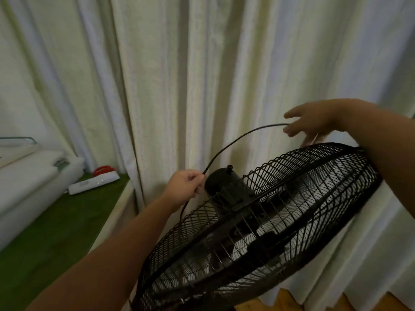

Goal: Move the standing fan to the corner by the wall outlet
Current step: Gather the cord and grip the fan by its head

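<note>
The black standing fan [258, 225] fills the lower right, its wire cage tilted and its round motor housing [222, 182] toward the curtain. A black power cord [235, 141] arcs above the housing between both hands. My left hand [186, 184] pinches the cord just left of the housing. My right hand [312, 121] reaches over the cage's far rim and holds the cord's other end in its fingers. The fan's pole and base are hidden below the cage, and no wall outlet is visible.
Pale curtains [179, 75] hang across the whole background, close behind the fan. At left stands a green-topped surface [56, 221] with a white power strip [93, 182], a red object [103, 169] and white bedding [29, 182]. Wooden floor [314, 301] shows at bottom right.
</note>
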Available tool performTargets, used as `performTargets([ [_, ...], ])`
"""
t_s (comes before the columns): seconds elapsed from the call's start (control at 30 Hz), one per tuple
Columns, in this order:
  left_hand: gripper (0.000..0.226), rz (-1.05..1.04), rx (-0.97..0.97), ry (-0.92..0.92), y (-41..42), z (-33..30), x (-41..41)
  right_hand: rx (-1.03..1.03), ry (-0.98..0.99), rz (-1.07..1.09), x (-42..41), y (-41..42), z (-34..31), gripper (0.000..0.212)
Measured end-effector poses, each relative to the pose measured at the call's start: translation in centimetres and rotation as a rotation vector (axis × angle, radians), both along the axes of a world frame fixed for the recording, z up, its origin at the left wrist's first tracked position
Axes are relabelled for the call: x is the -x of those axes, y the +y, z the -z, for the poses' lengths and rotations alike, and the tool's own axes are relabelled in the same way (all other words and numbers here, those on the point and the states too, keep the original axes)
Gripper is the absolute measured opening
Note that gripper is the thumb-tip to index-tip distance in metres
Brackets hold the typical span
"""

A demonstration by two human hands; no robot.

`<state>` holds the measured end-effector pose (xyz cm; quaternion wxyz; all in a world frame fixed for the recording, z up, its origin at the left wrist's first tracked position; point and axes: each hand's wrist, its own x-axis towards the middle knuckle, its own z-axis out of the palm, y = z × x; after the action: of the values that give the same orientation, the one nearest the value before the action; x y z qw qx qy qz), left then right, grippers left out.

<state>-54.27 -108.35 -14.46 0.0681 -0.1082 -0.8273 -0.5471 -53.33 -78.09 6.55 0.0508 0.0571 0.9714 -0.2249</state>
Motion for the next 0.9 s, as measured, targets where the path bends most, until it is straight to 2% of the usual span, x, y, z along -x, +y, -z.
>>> performTargets([
  [0.13,0.016,0.101,0.122,0.033,1.7,-1.3,0.9,0.021,0.070,-0.052,0.2,-0.1,0.2,0.063],
  [0.23,0.017,0.094,0.244,0.066,2.7,-1.7,1.8,-0.021,0.070,-0.082,0.1,-0.1,0.3,0.061],
  [0.37,0.014,0.054,0.251,0.038,3.8,-2.4,2.4,-0.097,0.024,-0.151,-0.2,-0.7,0.5,0.055],
  [0.47,0.011,-0.013,0.326,0.102,4.5,-3.1,2.7,-0.118,0.016,-0.173,-0.5,-1.0,0.5,0.051],
  [0.6,0.011,-0.046,0.286,0.133,5.0,-3.7,2.6,-0.122,0.015,-0.183,-0.6,-1.2,0.5,0.048],
  [0.7,0.007,-0.064,0.388,0.150,4.8,-3.3,2.5,-0.125,0.015,-0.188,-0.7,-1.2,0.6,0.046],
  [0.9,0.012,-0.026,0.344,0.118,3.8,-2.8,2.2,-0.094,0.044,-0.200,-1.2,-1.2,0.4,0.046],
])
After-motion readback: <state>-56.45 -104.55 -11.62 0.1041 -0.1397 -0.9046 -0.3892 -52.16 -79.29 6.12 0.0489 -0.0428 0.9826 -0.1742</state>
